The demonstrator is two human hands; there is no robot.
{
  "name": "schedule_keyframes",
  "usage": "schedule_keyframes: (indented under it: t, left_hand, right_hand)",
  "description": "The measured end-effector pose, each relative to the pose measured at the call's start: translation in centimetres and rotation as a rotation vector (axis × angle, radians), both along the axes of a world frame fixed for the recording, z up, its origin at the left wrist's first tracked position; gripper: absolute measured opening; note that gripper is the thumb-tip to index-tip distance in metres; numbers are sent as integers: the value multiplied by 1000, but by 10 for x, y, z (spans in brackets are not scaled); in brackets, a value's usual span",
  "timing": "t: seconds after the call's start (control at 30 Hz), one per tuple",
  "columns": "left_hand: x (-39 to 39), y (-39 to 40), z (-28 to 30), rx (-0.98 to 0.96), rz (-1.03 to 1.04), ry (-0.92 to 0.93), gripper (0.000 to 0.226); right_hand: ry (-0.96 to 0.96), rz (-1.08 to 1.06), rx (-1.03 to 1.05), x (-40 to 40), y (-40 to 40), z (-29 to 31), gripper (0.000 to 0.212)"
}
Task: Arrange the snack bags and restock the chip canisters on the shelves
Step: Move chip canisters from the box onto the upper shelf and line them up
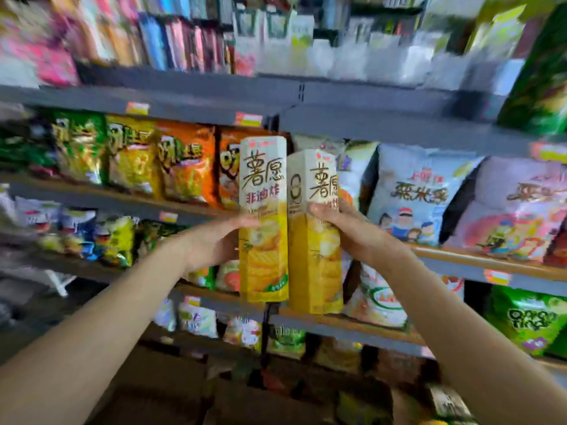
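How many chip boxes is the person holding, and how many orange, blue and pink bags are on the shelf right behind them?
Yellow chip boxes held up: 2, the left box in the left hand and the right box in the right hand
Orange bags: 2
Blue bag: 1
Pink bag: 1
Total: 6

Grey shelves [196, 87] bearing snack bags [187, 167]

Matt cardboard chip cartons [264, 219], glossy plastic snack bags [411, 194], grey metal shelves [190, 99]
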State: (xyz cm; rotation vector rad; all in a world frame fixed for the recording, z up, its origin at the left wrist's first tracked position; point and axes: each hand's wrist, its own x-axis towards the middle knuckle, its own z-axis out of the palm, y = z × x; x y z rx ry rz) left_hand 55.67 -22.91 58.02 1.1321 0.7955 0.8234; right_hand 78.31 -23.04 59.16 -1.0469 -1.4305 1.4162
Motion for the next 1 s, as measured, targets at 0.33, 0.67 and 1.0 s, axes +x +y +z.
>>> schedule_keyframes:
  t: [0.33, 0.67, 1.0]
  left_hand:
    - [-88, 87, 130, 304, 337, -79, 35]
    - [-257, 188, 197, 612, 605, -126, 31]
    - [-426, 302, 198, 515, 532, 96, 33]
  right_hand:
    - [-13, -22, 418, -116, 95, 147, 41]
    - [-30, -184, 712, -306, 218, 233, 43]
    - [-306, -544, 607, -469, 358, 217, 72]
